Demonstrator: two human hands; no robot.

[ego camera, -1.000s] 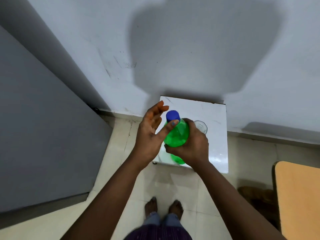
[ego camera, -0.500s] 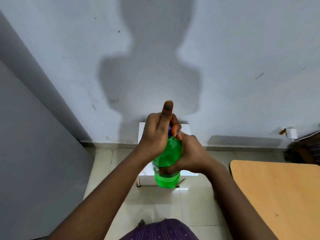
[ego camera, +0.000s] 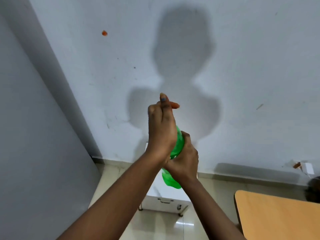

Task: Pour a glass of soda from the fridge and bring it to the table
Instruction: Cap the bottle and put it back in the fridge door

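Facing the wall (ego camera: 242, 66), I have the wooden worktop (ego camera: 277, 213) off to my right and the small white stand (ego camera: 166, 196) below my hands. I hold the green soda bottle (ego camera: 178, 144) in the air above that stand. My right hand (ego camera: 183, 161) is wrapped around its body; my left hand (ego camera: 161, 129) is closed over its top, hiding the cap. I judge I am unscrewing it. Next comes tilting it over a glass, which I cannot see now.
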